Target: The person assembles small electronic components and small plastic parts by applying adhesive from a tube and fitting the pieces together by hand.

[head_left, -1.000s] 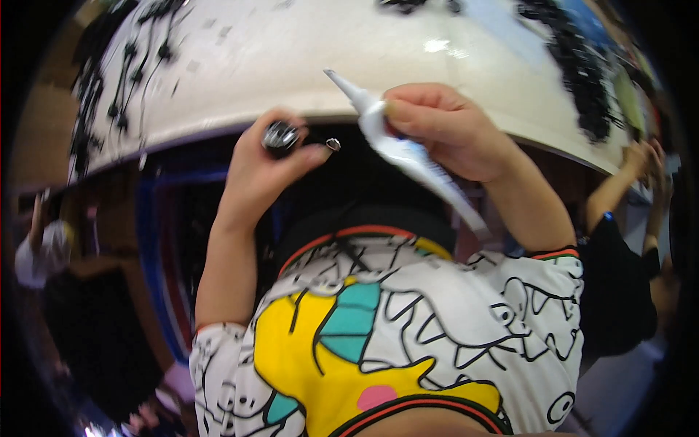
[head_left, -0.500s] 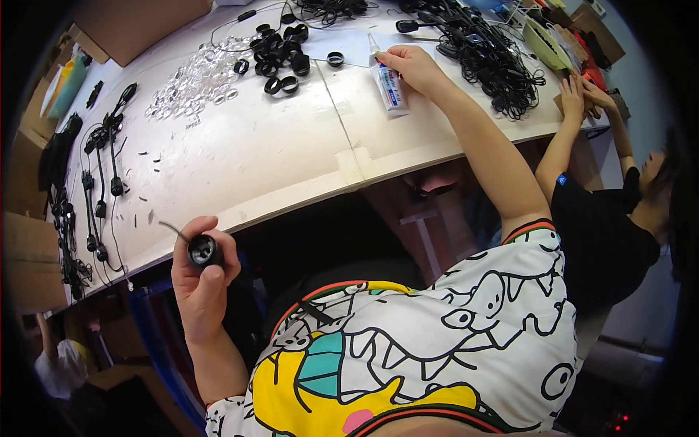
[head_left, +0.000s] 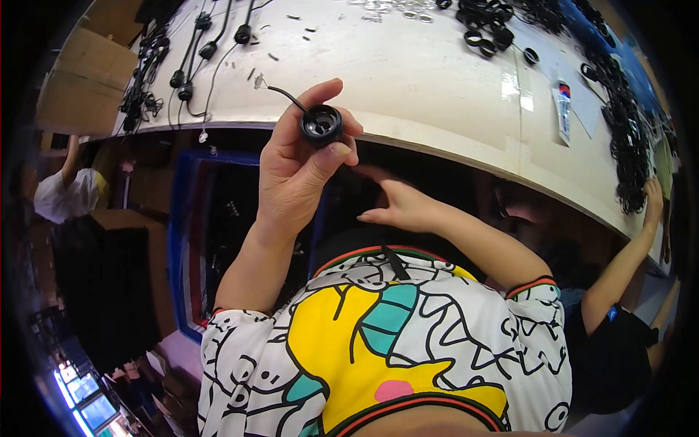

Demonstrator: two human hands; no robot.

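My left hand (head_left: pixel 291 178) is closed round a small black round housing (head_left: pixel 321 137), pinching it between thumb and fingers. The housing's hollow face points up, and details inside are too small to tell. A short black cable (head_left: pixel 285 96) sticks out beside it, with thin bare wires at the tip. To the right and a little lower, my right hand (head_left: pixel 404 204) is apart from the housing, with thumb and forefinger spread and nothing between them. Its fingertips are slightly blurred. The white and blue glue tube (head_left: pixel 563 116) lies on the table, away from both hands.
Across the white table (head_left: pixel 408 95) are black rings (head_left: pixel 495 33), clear lenses (head_left: pixel 393 7) and a heap of black cables (head_left: pixel 626 146). More corded black parts (head_left: pixel 207 49) lie at the left. A co-worker's hand (head_left: pixel 653 197) rests by the table's right edge. Cardboard boxes (head_left: pixel 91 87) stand left.
My right hand has let go of the glue tube and come back towards my left hand. The view has turned left, and the housing now appears higher and nearer the middle.
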